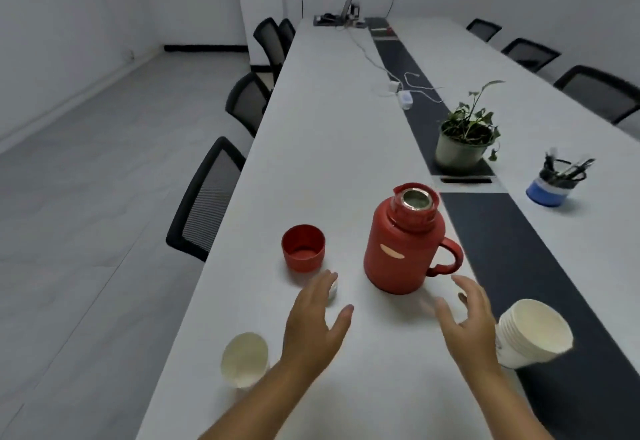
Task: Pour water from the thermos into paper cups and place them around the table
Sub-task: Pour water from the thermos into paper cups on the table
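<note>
- A red thermos [403,242] stands upright and uncapped on the white worktop [332,134], handle toward the right hand [465,315].
- Both hands hover with fingers spread, holding nothing; the left hand [317,322] is near the lid cup [303,247].
- Best grip the handle, steadying the body, then tip slowly over the single paper cup [245,359].

Red thermos [403,242] is seen upright on the white table [329,134], mouth uncapped, handle turned toward the right hand [467,315]. Both hands are held over the table with fingers spread, nothing gripped. Thermos lies just beyond and between them. Red lid cup [303,248] stands beyond the left hand [317,322]. A single paper cup [245,360] sits left of the left hand; a paper cup stack [531,334] lies tilted just right of the right hand.
</note>
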The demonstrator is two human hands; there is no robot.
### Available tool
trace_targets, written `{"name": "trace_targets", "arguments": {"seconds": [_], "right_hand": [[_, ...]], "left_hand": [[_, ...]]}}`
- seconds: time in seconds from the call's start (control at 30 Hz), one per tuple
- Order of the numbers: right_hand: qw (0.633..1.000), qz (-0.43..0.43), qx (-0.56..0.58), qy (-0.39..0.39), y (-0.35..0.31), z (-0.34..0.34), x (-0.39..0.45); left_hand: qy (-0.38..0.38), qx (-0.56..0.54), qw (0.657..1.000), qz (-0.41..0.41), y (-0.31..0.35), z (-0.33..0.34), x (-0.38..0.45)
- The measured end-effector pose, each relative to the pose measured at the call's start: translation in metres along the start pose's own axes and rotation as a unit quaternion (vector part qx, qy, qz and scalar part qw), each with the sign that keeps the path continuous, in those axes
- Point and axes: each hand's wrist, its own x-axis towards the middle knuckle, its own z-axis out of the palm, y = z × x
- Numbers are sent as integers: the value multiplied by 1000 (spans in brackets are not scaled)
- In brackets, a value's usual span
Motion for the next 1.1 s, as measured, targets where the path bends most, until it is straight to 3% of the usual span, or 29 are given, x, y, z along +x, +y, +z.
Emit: {"name": "trace_targets", "arguments": {"seconds": [0.1, 0.23, 0.3, 0.4, 0.53, 0.9, 1.1], "right_hand": [[999, 45, 6, 20, 13, -4, 52], [995, 95, 11, -25, 32, 5, 101], [993, 106, 14, -47, 37, 13, 115], [992, 126, 19, -11, 45, 23, 131], [991, 127, 31, 9, 51, 29, 133], [999, 42, 26, 7, 34, -2, 77], [998, -31, -19, -57, -1, -44, 17]], "left_hand": [[-74, -19, 996, -49, 11, 42, 47], [-132, 14, 989, -58, 12, 79, 99], [-146, -45, 987, -58, 10, 89, 119], [-173, -137, 972, -83, 7, 95, 145], [-217, -176, 957, -74, 4, 100, 161], [-156, -214, 960, -93, 23, 78, 94], [-101, -274, 949, -121, 41, 52, 3]]}}
